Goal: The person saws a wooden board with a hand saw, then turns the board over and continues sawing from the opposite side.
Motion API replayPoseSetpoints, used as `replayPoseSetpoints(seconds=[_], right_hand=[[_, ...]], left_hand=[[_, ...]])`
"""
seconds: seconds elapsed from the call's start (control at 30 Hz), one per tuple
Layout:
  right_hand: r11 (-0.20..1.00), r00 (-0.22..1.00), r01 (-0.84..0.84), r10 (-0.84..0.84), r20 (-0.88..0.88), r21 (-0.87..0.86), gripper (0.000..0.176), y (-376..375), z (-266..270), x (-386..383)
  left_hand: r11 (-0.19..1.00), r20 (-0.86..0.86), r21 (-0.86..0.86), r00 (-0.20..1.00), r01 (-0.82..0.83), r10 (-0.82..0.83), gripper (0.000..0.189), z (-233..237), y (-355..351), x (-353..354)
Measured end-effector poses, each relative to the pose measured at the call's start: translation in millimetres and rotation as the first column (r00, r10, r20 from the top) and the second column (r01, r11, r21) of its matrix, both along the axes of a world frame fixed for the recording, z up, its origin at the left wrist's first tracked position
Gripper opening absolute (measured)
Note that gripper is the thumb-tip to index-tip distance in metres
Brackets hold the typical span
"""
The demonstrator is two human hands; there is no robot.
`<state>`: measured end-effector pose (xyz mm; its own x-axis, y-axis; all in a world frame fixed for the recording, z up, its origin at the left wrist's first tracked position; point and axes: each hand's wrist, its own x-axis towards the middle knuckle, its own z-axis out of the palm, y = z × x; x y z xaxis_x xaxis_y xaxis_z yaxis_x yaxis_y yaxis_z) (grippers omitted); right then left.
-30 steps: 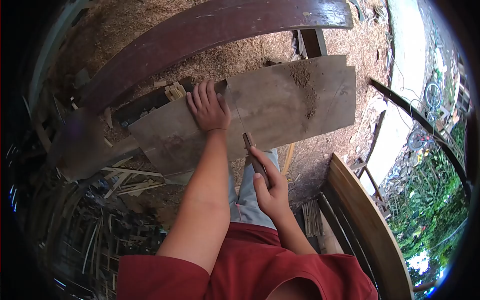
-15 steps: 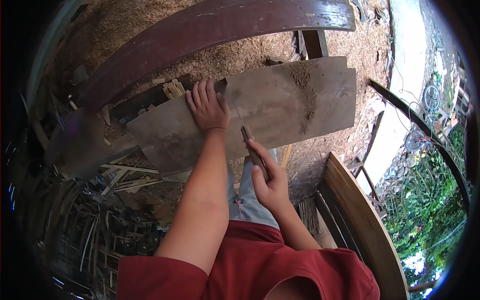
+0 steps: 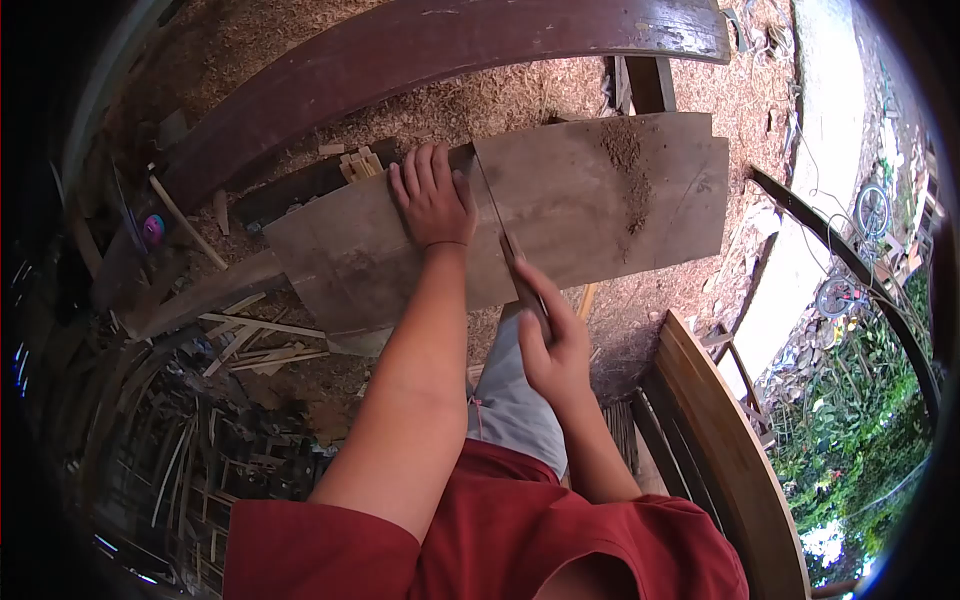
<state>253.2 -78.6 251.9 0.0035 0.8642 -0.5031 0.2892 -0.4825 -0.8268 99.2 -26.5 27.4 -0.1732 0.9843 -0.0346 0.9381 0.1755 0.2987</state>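
Note:
My left hand (image 3: 437, 200) lies flat on a wide brown wooden board (image 3: 350, 250), its fingers stretched toward the far edge. Just right of it, a handsaw (image 3: 497, 215) crosses the board, its thin blade seen nearly edge-on. My right hand (image 3: 556, 345) is wrapped around the saw's wooden handle at the board's near side. The blade reaches the far edge beside a dark patch; its teeth cannot be made out. Crumbly brown debris (image 3: 630, 170) lies on the right part of the board.
A long curved dark-red plank (image 3: 450, 45) lies beyond the board. Small wood blocks (image 3: 360, 165) sit behind it. Thin wood strips (image 3: 260, 345) are scattered at the left. A wooden panel (image 3: 740, 450) stands at the right. Wood shavings cover the ground; bicycles (image 3: 872, 212) are farther off.
My right hand and the saw have moved slightly forward, away from my body. My left hand stays on the board. The whole view has shifted a little.

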Motion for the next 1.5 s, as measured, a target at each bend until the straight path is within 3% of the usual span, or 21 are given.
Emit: replayPoseSetpoints(seconds=[0.1,0.4,0.53,0.6,0.7,0.83,0.9,0.97,1.0,1.07,1.27,1.37,1.5], right_hand=[[0.998,1.000,0.021,-0.021,-0.007,0.059,0.058,37.0,-56.5,-22.2],[0.997,0.998,0.029,-0.033,-0.048,-0.078,0.055,-28.0,12.5,7.4],[0.998,0.998,0.054,-0.053,-0.045,0.036,0.056,16.0,-56.1,-17.3],[0.988,0.969,0.157,-0.154,-0.191,0.001,0.056,34.0,-82.4,-26.8],[0.995,0.994,0.085,-0.081,-0.078,0.046,0.056,2.7,-40.1,-18.1],[0.996,0.998,0.035,-0.039,-0.042,-0.078,0.057,-43.3,17.9,10.3],[0.994,0.999,0.030,-0.034,-0.036,-0.107,0.057,-35.1,2.3,6.4],[0.989,0.999,0.036,-0.035,-0.010,0.142,0.057,-3.7,-40.8,-12.6],[0.989,0.999,0.036,-0.035,-0.012,0.147,0.057,12.3,-56.7,-18.7],[0.990,0.986,0.113,-0.122,-0.110,-0.085,0.057,34.0,-77.7,-27.8],[0.998,0.997,0.055,-0.057,-0.060,-0.035,0.056,-42.2,1.1,3.0],[0.999,0.997,0.045,-0.047,-0.059,-0.030,0.056,-36.7,1.3,3.1],[0.996,0.988,0.085,-0.087,-0.131,-0.024,0.056,21.8,-67.4,-20.2]], left_hand=[[1.000,-0.005,0.003,1.000,-0.019,0.019,0.050,-1.9,-0.2,0.1],[1.000,0.001,0.016,1.000,-0.003,0.003,0.050,0.5,2.2,-0.2],[1.000,-0.025,0.022,1.000,0.001,0.000,0.050,-6.9,-1.7,-1.2],[0.999,-0.035,0.038,0.999,0.000,0.002,0.050,-8.6,-2.0,-0.6],[0.999,-0.024,0.043,1.000,0.006,-0.005,0.049,-4.6,-0.9,-0.7],[0.999,-0.025,0.041,1.000,0.007,-0.006,0.049,-1.5,0.7,0.1],[0.999,-0.023,0.035,1.000,0.010,-0.009,0.049,2.7,0.0,0.0],[0.999,-0.024,0.047,1.000,0.010,-0.009,0.049,1.3,2.7,0.3],[0.999,-0.021,0.037,1.000,0.004,-0.003,0.049,-3.3,0.9,-0.7],[1.000,-0.021,0.029,1.000,0.004,-0.003,0.050,-8.3,-0.6,-1.3],[0.998,-0.006,0.059,1.000,0.012,-0.012,0.049,-1.4,2.7,0.0],[0.999,-0.022,0.045,1.000,0.010,-0.009,0.049,-1.1,-0.7,-0.7],[0.999,-0.025,0.039,1.000,-0.004,0.005,0.049,-5.0,0.2,0.1]])
